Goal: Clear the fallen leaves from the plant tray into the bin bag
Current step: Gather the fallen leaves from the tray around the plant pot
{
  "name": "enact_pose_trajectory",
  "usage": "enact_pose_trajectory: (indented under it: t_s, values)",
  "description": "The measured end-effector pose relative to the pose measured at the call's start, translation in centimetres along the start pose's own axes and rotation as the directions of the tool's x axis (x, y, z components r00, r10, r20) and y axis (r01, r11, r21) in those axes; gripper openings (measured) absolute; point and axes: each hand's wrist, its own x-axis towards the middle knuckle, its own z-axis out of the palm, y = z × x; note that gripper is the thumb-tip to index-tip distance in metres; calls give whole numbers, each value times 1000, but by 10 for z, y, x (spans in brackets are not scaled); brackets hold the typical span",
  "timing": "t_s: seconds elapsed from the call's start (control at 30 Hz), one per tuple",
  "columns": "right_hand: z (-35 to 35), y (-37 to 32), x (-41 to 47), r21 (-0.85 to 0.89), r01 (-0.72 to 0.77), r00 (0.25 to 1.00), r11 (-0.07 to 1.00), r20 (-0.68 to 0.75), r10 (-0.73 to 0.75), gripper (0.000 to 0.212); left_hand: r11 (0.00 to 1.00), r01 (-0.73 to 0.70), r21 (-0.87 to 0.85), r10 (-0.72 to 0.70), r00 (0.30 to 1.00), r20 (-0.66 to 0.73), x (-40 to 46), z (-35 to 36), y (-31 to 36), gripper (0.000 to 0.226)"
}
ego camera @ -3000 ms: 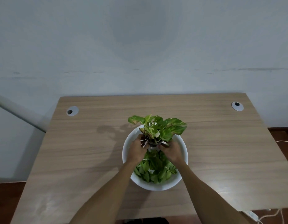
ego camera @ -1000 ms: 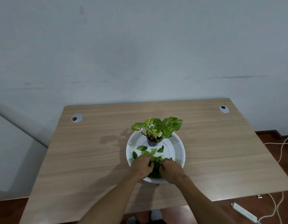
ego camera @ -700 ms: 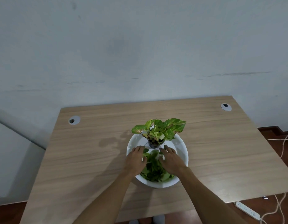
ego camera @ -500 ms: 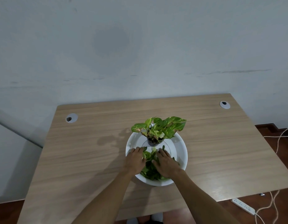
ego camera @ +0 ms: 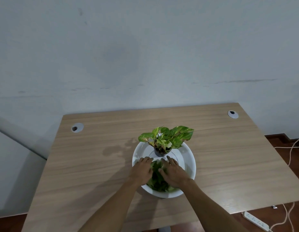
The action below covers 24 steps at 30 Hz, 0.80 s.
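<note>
The white round tray [ego camera: 189, 158] stood on the wooden worktop [ego camera: 95, 156], with a small potted plant [ego camera: 165, 139] at its far side. The fallen leaves [ego camera: 157, 180] lay in a heap in the near half of the tray. The left hand [ego camera: 142, 170] and the right hand [ego camera: 173, 173] lay flat on this heap, palms down, fingers spread and slightly bent, holding nothing firmly.
</note>
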Motion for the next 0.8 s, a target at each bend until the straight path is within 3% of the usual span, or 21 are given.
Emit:
enact_pose_trajectory:
  t_s: [0.17,0.23,0.37,0.47,0.6,0.63,0.8]
  values:
    - [7,-3,2,-56,16,991,998,132,-9,70,997,4,74,-11,995,102,3,4,10,39]
    - [12,-1,-6,-73,44,992,996,119,-35,70,1000,-3,31,-1,991,132,-2,7,13,35]
    - [16,-3,-28,-67,91,989,994,121,-82,46,988,-4,-153,34,979,199,-13,6,11,29]
    - [10,7,-32,-42,99,992,994,86,-95,48,976,-7,-218,41,987,153,-16,-4,7,30]
    - [-10,24,-23,-37,31,999,999,33,-29,70,986,18,-169,-12,999,38,-13,-12,0,37]
    - [-14,27,-19,-25,-11,1000,1000,21,12,66,987,34,-159,-29,999,36,-12,-12,0,40]
    - [-4,37,-6,-18,-138,988,990,67,139,61,987,157,-33,-149,975,167,-6,-3,9,50]
